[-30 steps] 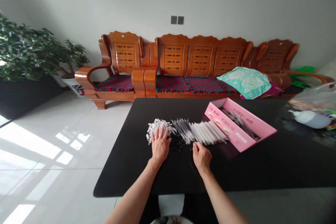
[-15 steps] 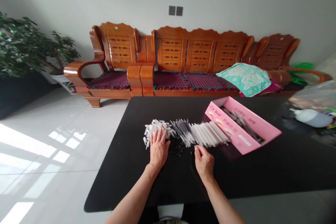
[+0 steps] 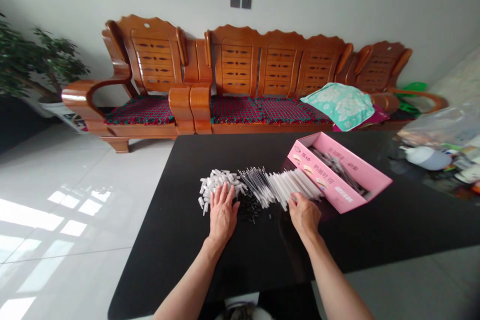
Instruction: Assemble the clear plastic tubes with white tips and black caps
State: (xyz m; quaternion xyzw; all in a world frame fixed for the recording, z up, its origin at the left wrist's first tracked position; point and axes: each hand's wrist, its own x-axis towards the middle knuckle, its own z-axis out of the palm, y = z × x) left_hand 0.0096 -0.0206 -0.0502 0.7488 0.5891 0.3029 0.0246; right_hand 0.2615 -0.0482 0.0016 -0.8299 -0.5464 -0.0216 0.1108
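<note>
My left hand (image 3: 222,215) lies flat with fingers spread, its fingertips on the near side of a heap of small white plastic pieces (image 3: 221,178). Beside its thumb is a pile of small black pieces (image 3: 250,207). My right hand (image 3: 304,214) is closed in a pinch at the near ends of a row of white plastic tubes (image 3: 290,183); what its fingertips hold, if anything, is hidden. Between the heap and the tubes lies a bundle of thin grey rods with dark tips (image 3: 257,187), perhaps pen refills.
A pink open box (image 3: 337,187) holding dark and grey sticks (image 3: 339,167) stands right of the tubes on the black table (image 3: 168,250). Further right are a clear plastic bag (image 3: 442,122) and a white bulb (image 3: 427,158). A wooden sofa (image 3: 277,70) stands behind.
My right hand has moved right and forward, from bare table by the rods to the near ends of the white tubes. My left hand stays by the white heap. The view has shifted slightly.
</note>
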